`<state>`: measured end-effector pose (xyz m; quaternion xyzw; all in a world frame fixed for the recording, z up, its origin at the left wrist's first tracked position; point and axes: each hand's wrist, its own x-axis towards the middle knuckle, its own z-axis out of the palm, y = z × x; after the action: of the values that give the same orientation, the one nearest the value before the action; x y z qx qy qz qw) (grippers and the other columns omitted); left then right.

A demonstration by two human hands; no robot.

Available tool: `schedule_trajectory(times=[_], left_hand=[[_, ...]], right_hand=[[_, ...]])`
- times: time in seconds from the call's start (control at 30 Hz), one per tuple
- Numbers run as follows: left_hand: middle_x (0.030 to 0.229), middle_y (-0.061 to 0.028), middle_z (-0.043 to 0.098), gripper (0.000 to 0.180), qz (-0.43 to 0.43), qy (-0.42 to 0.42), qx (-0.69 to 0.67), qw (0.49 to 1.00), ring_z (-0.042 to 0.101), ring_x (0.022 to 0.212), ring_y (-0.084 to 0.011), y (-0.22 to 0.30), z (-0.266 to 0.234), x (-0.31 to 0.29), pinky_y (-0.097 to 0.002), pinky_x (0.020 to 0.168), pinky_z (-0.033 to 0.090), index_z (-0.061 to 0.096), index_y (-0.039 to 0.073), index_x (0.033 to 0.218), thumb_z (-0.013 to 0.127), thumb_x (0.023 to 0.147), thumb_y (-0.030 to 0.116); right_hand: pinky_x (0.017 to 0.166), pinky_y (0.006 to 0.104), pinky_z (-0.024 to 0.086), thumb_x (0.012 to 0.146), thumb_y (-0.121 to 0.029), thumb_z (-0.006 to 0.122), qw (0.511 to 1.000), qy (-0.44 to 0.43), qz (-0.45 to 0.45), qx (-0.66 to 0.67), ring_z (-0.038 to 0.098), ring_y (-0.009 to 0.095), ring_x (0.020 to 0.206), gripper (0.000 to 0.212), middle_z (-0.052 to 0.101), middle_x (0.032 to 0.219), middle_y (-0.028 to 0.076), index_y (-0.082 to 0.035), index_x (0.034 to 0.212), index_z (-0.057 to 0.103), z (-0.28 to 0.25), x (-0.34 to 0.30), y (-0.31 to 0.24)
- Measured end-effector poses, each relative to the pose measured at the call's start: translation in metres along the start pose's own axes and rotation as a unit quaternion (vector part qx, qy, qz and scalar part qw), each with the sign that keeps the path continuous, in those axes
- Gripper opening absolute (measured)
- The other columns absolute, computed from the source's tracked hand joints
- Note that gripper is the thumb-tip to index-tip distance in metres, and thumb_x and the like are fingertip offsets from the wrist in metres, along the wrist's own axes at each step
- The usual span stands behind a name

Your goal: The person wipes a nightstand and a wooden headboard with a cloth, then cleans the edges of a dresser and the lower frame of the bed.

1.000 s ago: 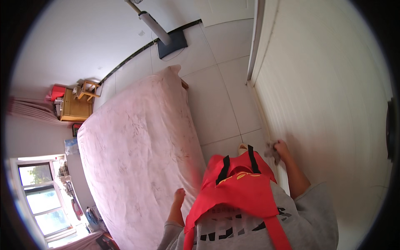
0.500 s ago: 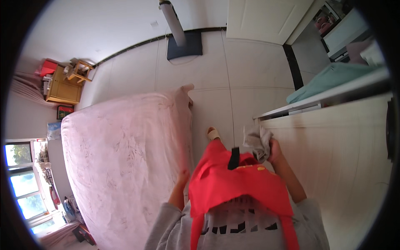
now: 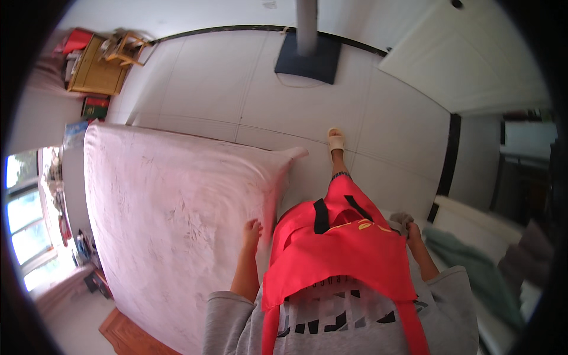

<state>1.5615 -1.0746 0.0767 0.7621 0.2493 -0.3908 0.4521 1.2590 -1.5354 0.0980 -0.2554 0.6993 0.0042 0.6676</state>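
Observation:
A crumpled grey cloth (image 3: 400, 220) is bunched in my right hand (image 3: 412, 231), which is closed round it at the right side of my red apron (image 3: 331, 260). Most of the cloth is hidden behind the apron's edge and my fingers. My left hand (image 3: 252, 229) hangs with nothing in it, its fingers loosely bent and a little apart. It is nearest to the right side of the bed with the pink patterned sheet (image 3: 177, 195). From this view I cannot tell whether it touches the sheet.
Ahead on the tiled floor (image 3: 296, 112) lies a dark blue mat (image 3: 307, 62) with a grey post above it. A white door (image 3: 467, 59) and a doorway are at the right. Beside my right arm lies green fabric (image 3: 467, 260). A wooden cabinet (image 3: 97, 68) stands far left.
I have stepped forward and turned to the right, one slippered foot ahead. The wooden panel at my right has left the view. My right hand still grips the cloth; my left has come forward.

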Motion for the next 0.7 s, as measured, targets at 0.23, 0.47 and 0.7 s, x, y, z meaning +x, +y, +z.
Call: schedule_trajectory(times=[0.23,0.47,0.7], left_hand=[[0.088,-0.0037,0.057,0.029,-0.208,0.150,-0.199,0.946,0.057,0.073,-0.0132,-0.053,0.042,-0.014,-0.0279,0.056,0.045,0.050,0.007,0.109,0.052,0.084,0.021],[0.095,-0.0043,0.059,0.032,-0.092,0.021,-0.186,0.978,0.058,0.079,-0.0142,0.064,0.130,-0.016,-0.0274,0.061,0.045,0.051,0.006,0.114,0.051,0.085,0.021],[0.095,-0.0055,0.059,0.032,-0.180,0.053,-0.203,0.961,0.057,0.079,-0.0141,0.112,0.124,-0.003,-0.0265,0.060,0.045,0.050,0.002,0.113,0.050,0.087,0.020]], right_hand=[[0.070,0.0379,0.046,0.068,-0.014,0.054,0.767,-0.011,-0.167,-0.620,0.059,0.032,0.081,0.029,0.061,0.087,0.020,0.001,0.093,0.058,0.081,0.103,-0.203],[0.061,0.0331,0.046,0.069,-0.016,0.053,0.751,-0.144,-0.304,-0.568,0.059,0.023,0.070,0.031,0.061,0.080,0.013,0.001,0.094,0.056,0.367,0.091,-0.318],[0.064,0.0282,0.045,0.071,-0.008,0.048,0.743,-0.342,-0.167,-0.550,0.052,0.016,0.070,0.027,0.055,0.076,0.007,-0.003,0.097,0.055,0.577,0.023,-0.261]])
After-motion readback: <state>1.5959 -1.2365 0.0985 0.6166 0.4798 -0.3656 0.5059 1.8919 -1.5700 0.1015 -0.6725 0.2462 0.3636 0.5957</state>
